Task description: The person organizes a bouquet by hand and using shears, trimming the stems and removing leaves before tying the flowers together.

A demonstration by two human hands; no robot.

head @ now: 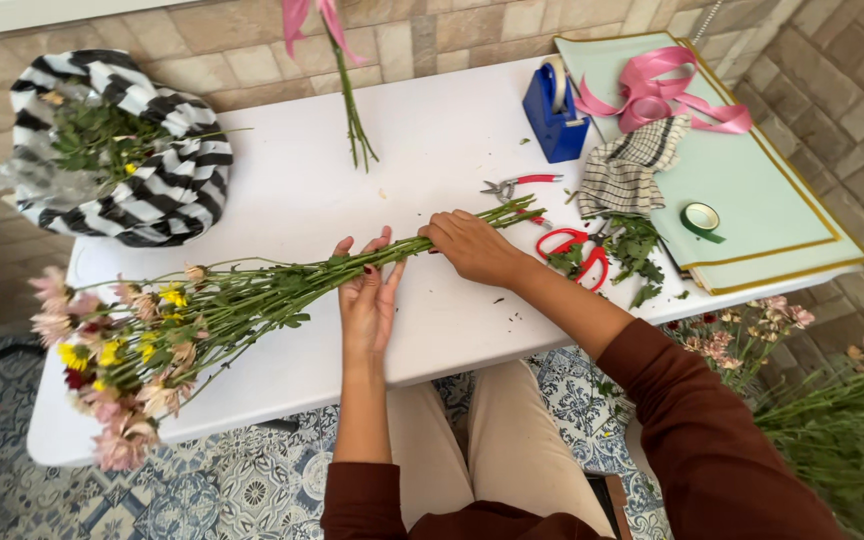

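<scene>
Your right hand point(472, 245) is clenched around the stems point(382, 262) of the bouquet point(202, 320), gripping them a little back from their cut ends. Your left hand point(367, 295) lies open and flat, palm down, on the same stems just beside the right hand, fingers spread toward the far edge of the table point(282, 190); it presses on them without closing.

You have the bouquet lying on its side across the table, stems pointing toward the scissors point(574, 250) and blooms point(117, 370) of pink, yellow and red at the opposite end, near the table's near corner. The red-handled scissors rest just past the stem ends, among green trimmings point(637, 250). Beyond the scissors from the bouquet lie small snips point(517, 184), a checked cloth point(632, 165), a blue tape dispenser point(555, 115), a pink ribbon point(662, 95) and a roll of green tape point(700, 217), the last two on pale green wrapping sheets point(782, 200). Across the table from the blooms sits a striped black-and-white bag point(157, 160) holding greenery. A single pink flower point(342, 80) lies at the table's far edge.
</scene>
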